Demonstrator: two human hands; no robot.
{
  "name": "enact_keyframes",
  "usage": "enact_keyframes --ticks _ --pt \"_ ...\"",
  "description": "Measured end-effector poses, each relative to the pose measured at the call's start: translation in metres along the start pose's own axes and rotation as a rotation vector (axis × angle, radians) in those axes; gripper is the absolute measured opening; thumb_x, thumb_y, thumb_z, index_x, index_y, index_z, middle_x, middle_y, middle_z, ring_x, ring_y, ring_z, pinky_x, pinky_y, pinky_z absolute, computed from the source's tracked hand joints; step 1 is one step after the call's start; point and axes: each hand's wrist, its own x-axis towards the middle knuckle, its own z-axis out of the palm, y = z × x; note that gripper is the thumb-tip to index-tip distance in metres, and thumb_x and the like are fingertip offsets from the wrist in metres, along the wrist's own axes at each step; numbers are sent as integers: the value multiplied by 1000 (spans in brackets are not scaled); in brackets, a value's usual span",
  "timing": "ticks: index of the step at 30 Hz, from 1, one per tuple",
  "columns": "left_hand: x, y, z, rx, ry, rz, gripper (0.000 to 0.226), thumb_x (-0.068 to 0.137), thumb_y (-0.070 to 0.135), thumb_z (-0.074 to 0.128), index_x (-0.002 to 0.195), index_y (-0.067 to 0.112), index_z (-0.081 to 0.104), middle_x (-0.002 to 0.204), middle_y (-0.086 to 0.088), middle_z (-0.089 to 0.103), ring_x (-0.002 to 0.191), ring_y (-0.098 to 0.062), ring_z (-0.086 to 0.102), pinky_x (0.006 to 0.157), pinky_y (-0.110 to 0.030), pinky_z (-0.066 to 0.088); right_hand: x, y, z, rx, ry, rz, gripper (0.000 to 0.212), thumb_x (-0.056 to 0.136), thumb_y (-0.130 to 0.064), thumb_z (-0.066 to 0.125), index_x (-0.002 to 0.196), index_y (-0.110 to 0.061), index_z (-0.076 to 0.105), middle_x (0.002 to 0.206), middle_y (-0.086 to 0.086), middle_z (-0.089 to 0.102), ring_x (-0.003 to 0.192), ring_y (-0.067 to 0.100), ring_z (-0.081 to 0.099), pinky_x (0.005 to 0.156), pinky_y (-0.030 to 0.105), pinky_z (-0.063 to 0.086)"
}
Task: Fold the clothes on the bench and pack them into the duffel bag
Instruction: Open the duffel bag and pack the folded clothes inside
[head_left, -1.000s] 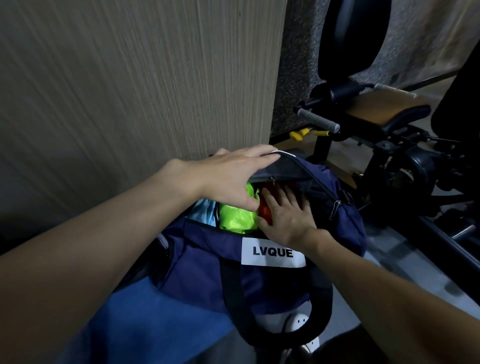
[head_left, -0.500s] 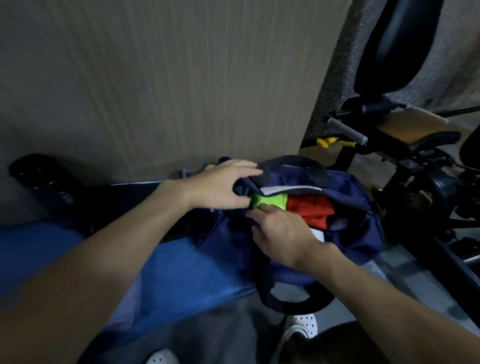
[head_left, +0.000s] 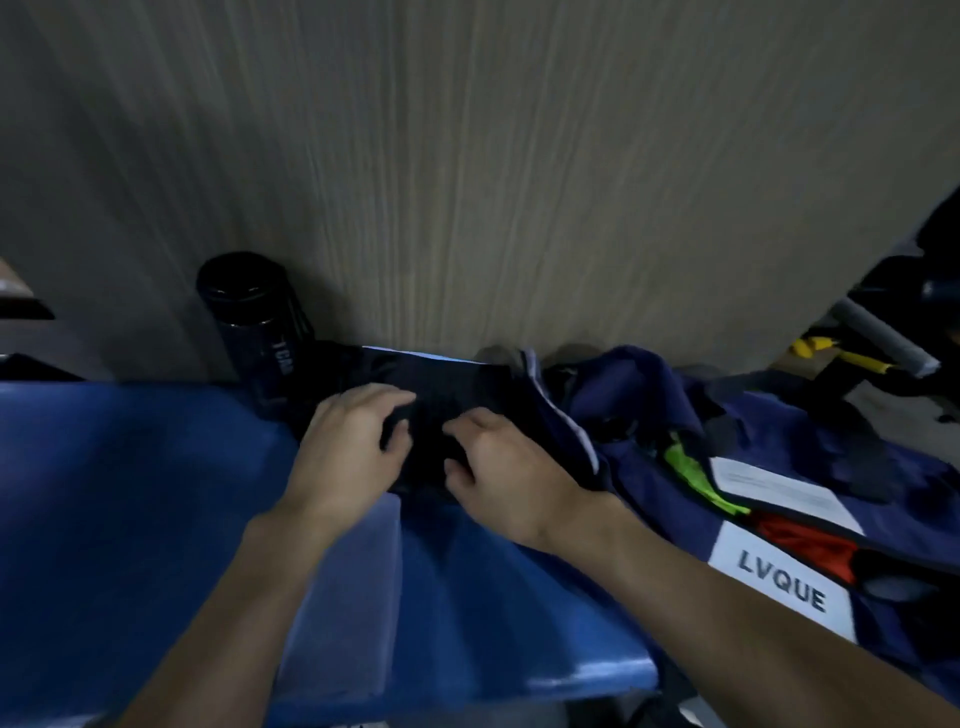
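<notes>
Hands are out of the bag (head_left: 654, 384) and now on the dark garment (head_left: 436, 389) at its 9 o'clock, on the bench (head_left: 130, 493). Left hand (head_left: 353, 447) and right hand (head_left: 501, 467) both grasp the cloth. Next fold likely starting.

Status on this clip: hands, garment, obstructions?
Left hand and right hand both grip the dark garment on the bench. Duffel bag open at right, partly packed. Black bottle stands beside garment.

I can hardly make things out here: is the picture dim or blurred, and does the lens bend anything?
Head view: dim light, so the dark garment melts into shadow; motion blur smears the bottle and the wall grain; the wide lens bows the wall's right edge; the label on the duffel bag is readable.
</notes>
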Motion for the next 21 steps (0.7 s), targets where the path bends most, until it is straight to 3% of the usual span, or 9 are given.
enact_keyframes --ticks 2,5,9,13,16,21 --pt "5 -4 0 151 -22 43 34 92 19 66 125 21 67 133 4 63 132 -16 51 115 -43 29 23 5 13 -53 0 117 45 97 -26 49 136 -3 44 141 19 40 132 35 35 111 43 32" --pt "11 -11 0 266 -174 -16 46 98 40 54 143 30 51 161 6 31 151 -13 17 121 -47 6 54 13 23 5 51 274 49 99 -25 45 142 -6 33 149 21 28 136 37 28 114 42 25" --pt "13 -20 3 375 -348 -96 58 101 52 39 155 36 26 167 4 -6 151 -10 -16 120 -55 -3 82 25 31 106 79 381 54 98 -22 46 146 -10 26 151 21 23 138 37 26 113 41 27" --pt "14 -24 3 379 -411 -126 61 102 52 37 157 37 17 166 5 -14 149 -10 -23 120 -56 -3 102 37 31 55 65 416 57 93 -16 47 146 -9 29 141 20 38 134 38 30 115 45 21" --pt "15 -26 3 372 -420 -120 60 102 52 38 156 37 16 166 5 -14 149 -10 -24 120 -56 -4 110 37 26 -3 9 457 61 92 -16 50 148 -11 26 139 20 38 131 39 32 114 43 24" --pt "16 -30 3 343 -419 -116 60 101 51 39 156 38 17 166 5 -12 149 -10 -22 119 -57 -4 113 37 20 -29 32 464 29 91 -12 53 118 -1 53 127 20 38 121 36 37 108 36 32"
